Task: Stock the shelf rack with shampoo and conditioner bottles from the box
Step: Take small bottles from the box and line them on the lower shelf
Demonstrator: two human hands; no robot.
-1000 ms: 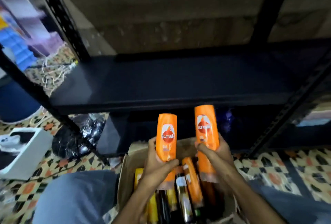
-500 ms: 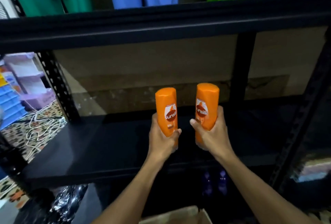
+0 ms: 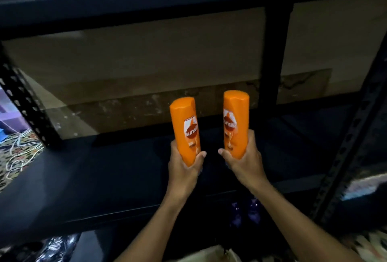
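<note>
Since the earlier frame both orange bottles have advanced over the empty shelf; your left hand clasps the left bottle at 6 o'clock, your right hand clasps the right bottle, neither yet placed.

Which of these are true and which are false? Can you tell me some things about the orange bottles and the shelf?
1. Each hand holds one orange bottle. True: the left hand grips the left orange bottle, the right hand the right orange bottle.
2. The bottles lie flat on the shelf. False: both are held upright above the black shelf.
3. The two bottles touch each other. False: a gap separates them.
4. Purple bottles show on the lower level. True.
5. Green bottles stand on the black shelf. False: nothing stands there.
</note>
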